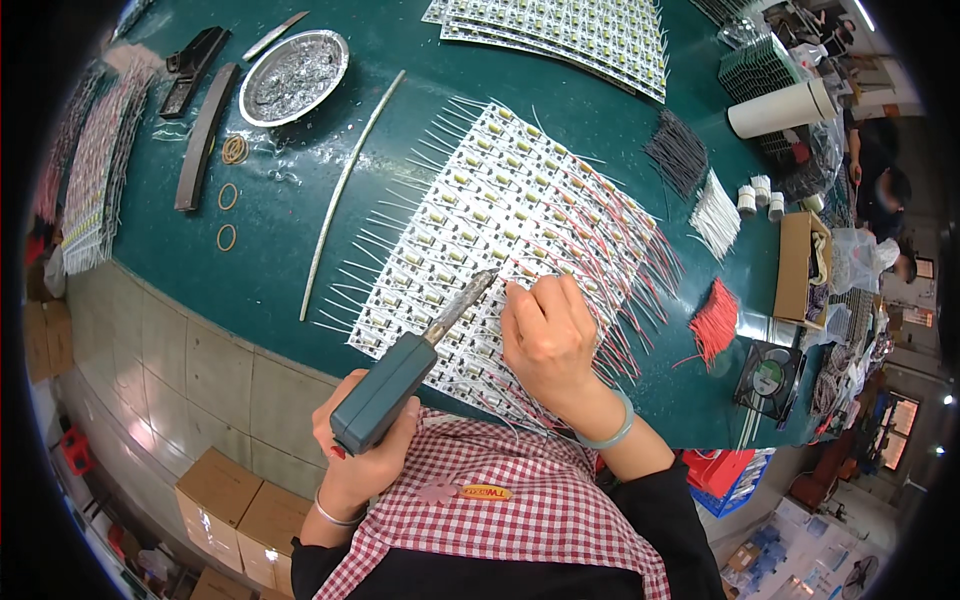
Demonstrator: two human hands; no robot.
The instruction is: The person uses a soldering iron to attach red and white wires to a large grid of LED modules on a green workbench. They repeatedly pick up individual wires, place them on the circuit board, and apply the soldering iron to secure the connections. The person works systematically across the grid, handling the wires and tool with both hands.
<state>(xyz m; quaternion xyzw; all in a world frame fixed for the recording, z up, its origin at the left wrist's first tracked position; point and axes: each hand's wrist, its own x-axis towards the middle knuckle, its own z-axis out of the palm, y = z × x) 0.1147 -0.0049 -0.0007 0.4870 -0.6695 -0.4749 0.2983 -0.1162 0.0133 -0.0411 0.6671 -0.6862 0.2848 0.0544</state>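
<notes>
My left hand [367, 445] is wrapped around the dark green handle of a soldering gun [385, 385]. Its metal tip points up and right, at the middle of a white panel of small circuit boards [440, 240]. Just right of that tip, my right hand [548, 335] is closed in a pinch low over the panel, on what looks like a thin red wire; the fingers hide most of it. Yellow components sit in rows across the panel. White wires stick out along its left edge, and many red wires [640, 270] fan out over its right side.
Left of the panel lie a thin pale rod [350, 190], a metal bowl of solder scraps [295, 78], rubber bands [228, 196] and a dark bar [207, 137]. On the right are black [677, 153], white [716, 215] and red wire bundles [713, 322], and a small fan [769, 375]. More panels [560, 40] lie behind.
</notes>
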